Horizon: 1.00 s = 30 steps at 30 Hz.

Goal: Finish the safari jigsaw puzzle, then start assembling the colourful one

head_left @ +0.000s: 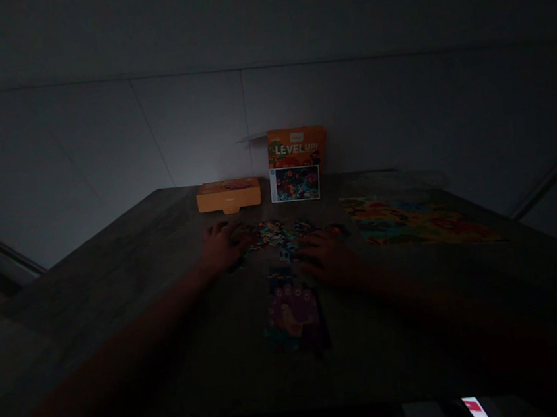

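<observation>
The scene is very dim. A heap of loose jigsaw puzzle pieces [270, 232] lies on the dark table between my hands. At the heap's left edge rests my left hand [221, 249], palm down with fingers apart. My right hand [329, 255] is spread flat over the pieces on the right, fingers pointing left. No piece shows in either grip, though what lies under the palms is hidden. Nearer to me is a joined section of puzzle [293, 310], purple with a pale bird-like figure and teal at its lower left.
An orange box [229, 197] lies at the back. Beside it, an orange "LEVEL UP!" box [296, 145] stands against the wall, a picture card [297, 184] in front. A colourful printed sheet [424, 221] lies right, with clear plastic [400, 180] behind it.
</observation>
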{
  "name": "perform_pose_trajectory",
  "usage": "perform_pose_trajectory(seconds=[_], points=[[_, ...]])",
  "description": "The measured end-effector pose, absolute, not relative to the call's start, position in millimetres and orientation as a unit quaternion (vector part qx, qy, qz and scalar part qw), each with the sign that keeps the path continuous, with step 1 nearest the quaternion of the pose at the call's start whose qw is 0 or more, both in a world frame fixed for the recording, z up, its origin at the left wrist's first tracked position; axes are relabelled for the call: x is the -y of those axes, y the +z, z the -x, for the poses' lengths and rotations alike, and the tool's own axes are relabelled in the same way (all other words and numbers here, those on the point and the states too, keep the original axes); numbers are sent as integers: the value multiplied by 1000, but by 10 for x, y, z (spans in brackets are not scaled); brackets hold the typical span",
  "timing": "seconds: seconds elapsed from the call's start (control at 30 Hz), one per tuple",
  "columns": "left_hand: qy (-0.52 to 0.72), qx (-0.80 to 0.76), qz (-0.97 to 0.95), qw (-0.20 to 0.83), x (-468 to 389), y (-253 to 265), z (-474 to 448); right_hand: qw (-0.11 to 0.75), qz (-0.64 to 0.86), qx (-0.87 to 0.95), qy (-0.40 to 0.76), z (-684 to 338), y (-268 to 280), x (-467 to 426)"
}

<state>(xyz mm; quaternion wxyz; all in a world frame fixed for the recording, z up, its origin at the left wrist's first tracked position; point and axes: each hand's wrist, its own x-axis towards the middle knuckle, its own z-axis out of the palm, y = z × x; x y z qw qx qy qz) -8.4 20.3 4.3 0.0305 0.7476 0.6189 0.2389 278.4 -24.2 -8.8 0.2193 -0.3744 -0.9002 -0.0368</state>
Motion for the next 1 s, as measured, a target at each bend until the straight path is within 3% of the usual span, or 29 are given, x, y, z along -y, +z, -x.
perform_pose_trajectory(seconds=[0.2,1.0], points=[[137,-548,-824,37,-149,-14,24,204,384,900,-23,-2759,-89,249],[167,-530,-830,45,-218,-25,76,198,378,904,-23,-2779,-74,212]])
